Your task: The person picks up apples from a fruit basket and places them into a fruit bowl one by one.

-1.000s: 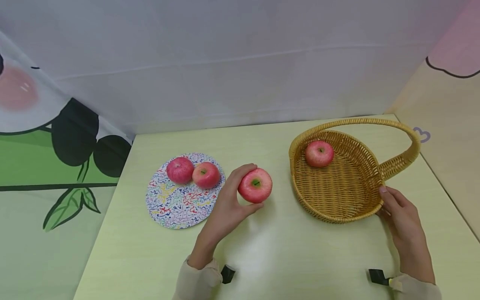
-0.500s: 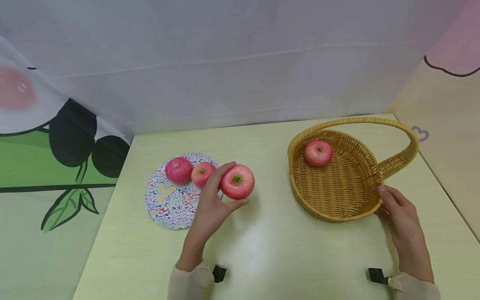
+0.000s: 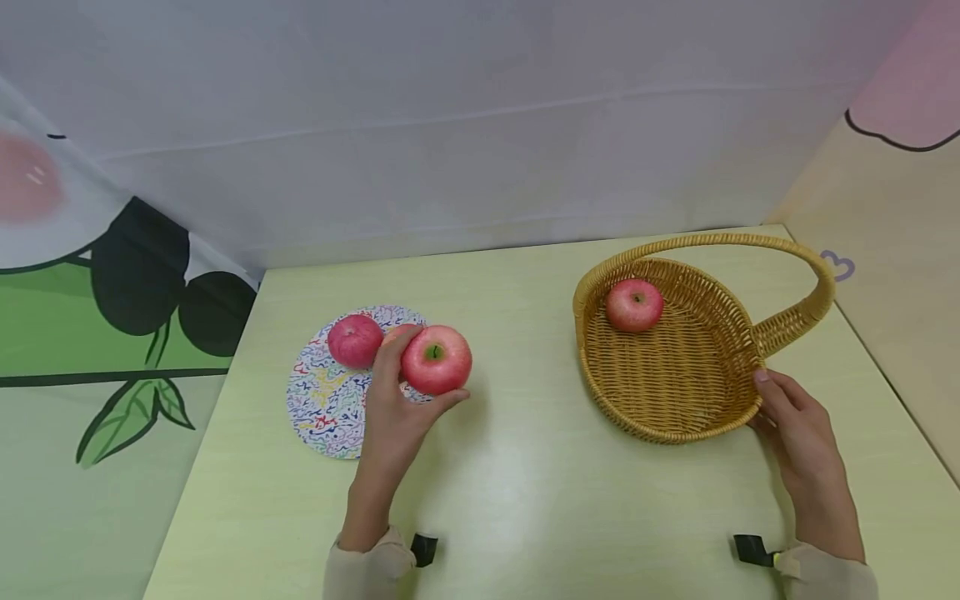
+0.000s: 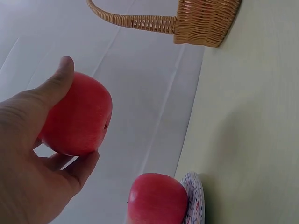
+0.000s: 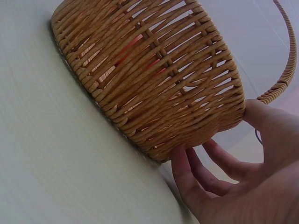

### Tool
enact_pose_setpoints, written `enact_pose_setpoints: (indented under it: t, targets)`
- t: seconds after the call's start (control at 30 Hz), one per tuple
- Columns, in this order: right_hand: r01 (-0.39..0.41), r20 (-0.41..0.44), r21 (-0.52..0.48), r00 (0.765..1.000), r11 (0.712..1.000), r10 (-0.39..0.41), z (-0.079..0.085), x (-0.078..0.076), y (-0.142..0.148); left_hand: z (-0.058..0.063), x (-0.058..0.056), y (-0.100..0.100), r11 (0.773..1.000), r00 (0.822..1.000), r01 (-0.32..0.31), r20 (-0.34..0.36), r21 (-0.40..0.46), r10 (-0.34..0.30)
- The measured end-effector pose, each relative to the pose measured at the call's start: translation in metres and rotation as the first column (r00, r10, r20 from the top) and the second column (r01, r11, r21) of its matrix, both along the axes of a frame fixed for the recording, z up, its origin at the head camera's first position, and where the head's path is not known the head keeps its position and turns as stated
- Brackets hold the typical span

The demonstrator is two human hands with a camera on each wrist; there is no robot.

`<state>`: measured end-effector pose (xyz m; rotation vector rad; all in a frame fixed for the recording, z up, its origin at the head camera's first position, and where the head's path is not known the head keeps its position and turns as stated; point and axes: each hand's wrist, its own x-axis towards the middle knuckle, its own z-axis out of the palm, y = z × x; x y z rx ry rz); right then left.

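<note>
My left hand (image 3: pixel 393 425) pinches a red apple (image 3: pixel 437 360) between thumb and fingers, its stem facing up. In the left wrist view this apple (image 4: pixel 79 116) is held well above the table. It overlaps the right part of a round plate (image 3: pixel 318 417) with colourful squiggles. On that plate sit a darker red apple (image 3: pixel 355 341) and another apple (image 3: pixel 396 334), mostly hidden behind my fingers. At the right, my right hand (image 3: pixel 806 437) grips a wicker basket (image 3: pixel 675 435), thumb at the rim and fingers against the outer wall (image 5: pixel 140 93). One apple (image 3: pixel 634 305) lies inside it.
The basket's tall arched handle (image 3: pixel 720 241) rises over its far side and leans right. A pale table (image 3: pixel 525 500) carries everything. Behind it hangs a light cloth (image 3: pixel 480 167), and a cartoon-printed sheet (image 3: pixel 45 325) covers the left side.
My left hand has moved left with the apple, from the space between plate and basket to over the plate's right edge. My right hand keeps its grip on the basket.
</note>
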<state>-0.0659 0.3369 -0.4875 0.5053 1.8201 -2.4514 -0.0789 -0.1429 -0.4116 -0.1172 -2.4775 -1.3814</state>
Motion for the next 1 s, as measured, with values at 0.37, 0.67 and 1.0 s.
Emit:
enact_pose_setpoints:
  t: [0.37,0.67,1.0]
  targets:
    - [0.0,-0.01,-0.001,1.0,1.0,0.0,0.001,-0.001,-0.002,-0.004,0.005,-0.014,0.987,0.987,-0.159,0.018,-0.01,0.159]
    - [0.009,-0.003,-0.011,1.0,1.0,-0.009,0.001,0.0,-0.001,-0.009,0.009,-0.027,0.971,0.971,-0.239,0.032,0.001,0.239]
    - [0.012,-0.003,-0.008,1.0,1.0,-0.012,0.001,0.0,-0.001,-0.013,0.012,-0.046,0.937,0.94,-0.333,0.108,0.103,0.322]
